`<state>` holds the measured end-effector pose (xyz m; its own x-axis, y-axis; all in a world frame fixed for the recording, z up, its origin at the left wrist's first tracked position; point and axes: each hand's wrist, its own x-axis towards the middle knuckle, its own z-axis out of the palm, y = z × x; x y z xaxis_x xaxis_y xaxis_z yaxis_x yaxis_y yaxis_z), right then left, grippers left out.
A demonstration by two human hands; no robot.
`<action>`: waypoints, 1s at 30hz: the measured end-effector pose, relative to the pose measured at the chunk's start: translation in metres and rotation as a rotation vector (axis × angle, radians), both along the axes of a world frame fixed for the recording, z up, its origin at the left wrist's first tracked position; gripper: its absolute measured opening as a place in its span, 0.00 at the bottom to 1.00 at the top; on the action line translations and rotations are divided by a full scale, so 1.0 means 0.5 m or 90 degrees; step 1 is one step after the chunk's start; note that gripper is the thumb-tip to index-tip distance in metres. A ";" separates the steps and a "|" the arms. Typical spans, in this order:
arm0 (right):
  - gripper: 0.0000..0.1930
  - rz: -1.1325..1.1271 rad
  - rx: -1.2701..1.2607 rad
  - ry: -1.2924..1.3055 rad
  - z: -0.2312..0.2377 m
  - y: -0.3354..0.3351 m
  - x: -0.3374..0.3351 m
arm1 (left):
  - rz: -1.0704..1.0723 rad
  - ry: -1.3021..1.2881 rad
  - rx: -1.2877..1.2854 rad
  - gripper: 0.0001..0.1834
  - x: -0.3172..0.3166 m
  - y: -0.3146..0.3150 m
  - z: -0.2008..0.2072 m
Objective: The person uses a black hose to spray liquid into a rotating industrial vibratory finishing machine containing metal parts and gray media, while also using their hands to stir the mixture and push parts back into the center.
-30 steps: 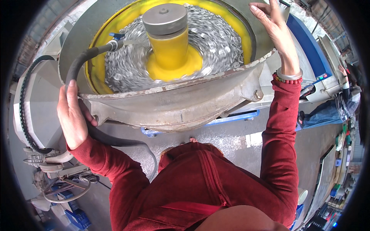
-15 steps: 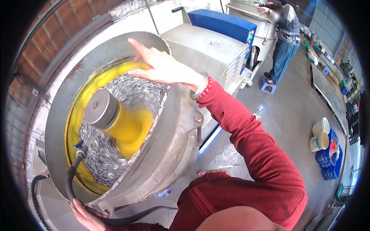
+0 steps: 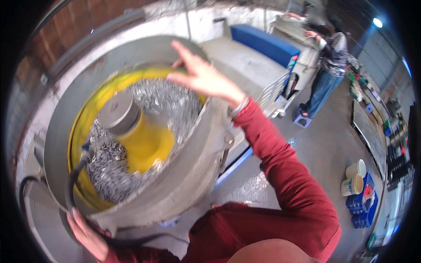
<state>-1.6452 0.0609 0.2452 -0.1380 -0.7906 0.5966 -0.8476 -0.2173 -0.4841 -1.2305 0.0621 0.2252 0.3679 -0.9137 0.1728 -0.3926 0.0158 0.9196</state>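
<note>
A large tilted round metal drum (image 3: 175, 190) has a yellow inner lining and a yellow centre post (image 3: 151, 147) topped by a grey cylinder cap (image 3: 117, 113). Shiny small metal pieces (image 3: 112, 175), blurred by motion, fill the ring around it. My right hand (image 3: 201, 76) is open with fingers spread, above the drum's far right rim, holding nothing. At the drum's lower left edge, my left hand (image 3: 90, 236) is closed round a black hose (image 3: 72, 182); its grip is partly hidden. The hose bends up over the rim, and its end, with a small blue part (image 3: 85, 146), points into the drum.
Behind the drum stands a grey machine housing with a blue cover (image 3: 265, 44). Farther right, a person (image 3: 331, 65) stands on a small blue stool (image 3: 302, 118) at another drum. Pale buckets (image 3: 352, 185) and blue crates (image 3: 366, 206) sit on the wet floor at right.
The view has shifted slightly. My right hand has stayed raised and spread, moving a little with the view. The metal pieces have shifted in the drum, and the left hand remains at the hose.
</note>
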 end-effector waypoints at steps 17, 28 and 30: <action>0.36 0.116 0.180 0.099 0.043 0.014 0.000 | -0.123 -0.078 -0.035 0.20 0.005 0.002 0.057; 0.37 0.123 0.160 0.127 0.027 0.008 -0.027 | -0.113 -0.100 -0.030 0.21 -0.017 -0.002 0.056; 0.37 0.125 0.170 0.119 0.039 0.008 -0.026 | -0.117 -0.099 -0.027 0.21 -0.021 -0.005 0.058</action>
<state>-1.6580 0.0651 0.2650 0.1237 -0.9221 0.3668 -0.8809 -0.2722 -0.3872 -1.2409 0.0594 0.2544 0.1614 -0.9536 0.2541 -0.5163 0.1379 0.8452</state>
